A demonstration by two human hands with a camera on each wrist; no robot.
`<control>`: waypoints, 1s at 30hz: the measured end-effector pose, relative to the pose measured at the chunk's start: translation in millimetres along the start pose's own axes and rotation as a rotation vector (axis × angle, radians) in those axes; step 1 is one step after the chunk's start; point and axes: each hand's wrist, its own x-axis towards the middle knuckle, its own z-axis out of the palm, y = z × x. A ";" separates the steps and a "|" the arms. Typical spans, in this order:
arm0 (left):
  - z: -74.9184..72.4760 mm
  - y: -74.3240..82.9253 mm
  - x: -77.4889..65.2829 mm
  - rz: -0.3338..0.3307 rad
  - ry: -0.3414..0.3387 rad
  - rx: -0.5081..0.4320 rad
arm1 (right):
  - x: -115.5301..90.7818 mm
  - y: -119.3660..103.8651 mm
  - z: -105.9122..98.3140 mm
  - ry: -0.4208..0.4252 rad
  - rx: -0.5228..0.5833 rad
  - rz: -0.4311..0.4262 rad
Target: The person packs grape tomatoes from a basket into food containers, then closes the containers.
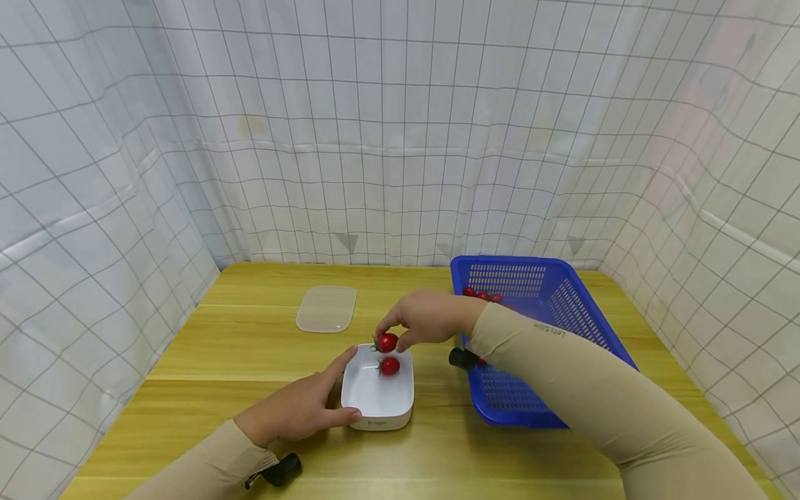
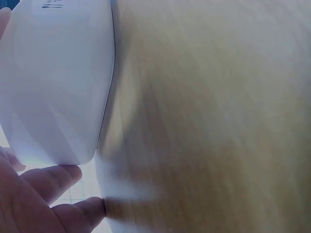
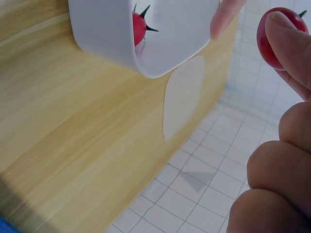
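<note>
Beige sleeve (image 1: 575,371) overhangs blue basket (image 1: 519,417); left wrist view misses pinched tomato (image 1: 387,342).

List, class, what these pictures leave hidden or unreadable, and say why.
Head view: part of the blue basket, covered by the right sleeve.
Head view: small print on the white container, too tiny.
Left wrist view: its inside, behind its wall.
Right wrist view: part of the tomato inside, same reason.
</note>
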 end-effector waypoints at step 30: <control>1.1 -0.2 1.6 -0.018 -0.011 0.007 | 4.0 -8.3 5.8 -0.036 0.021 0.016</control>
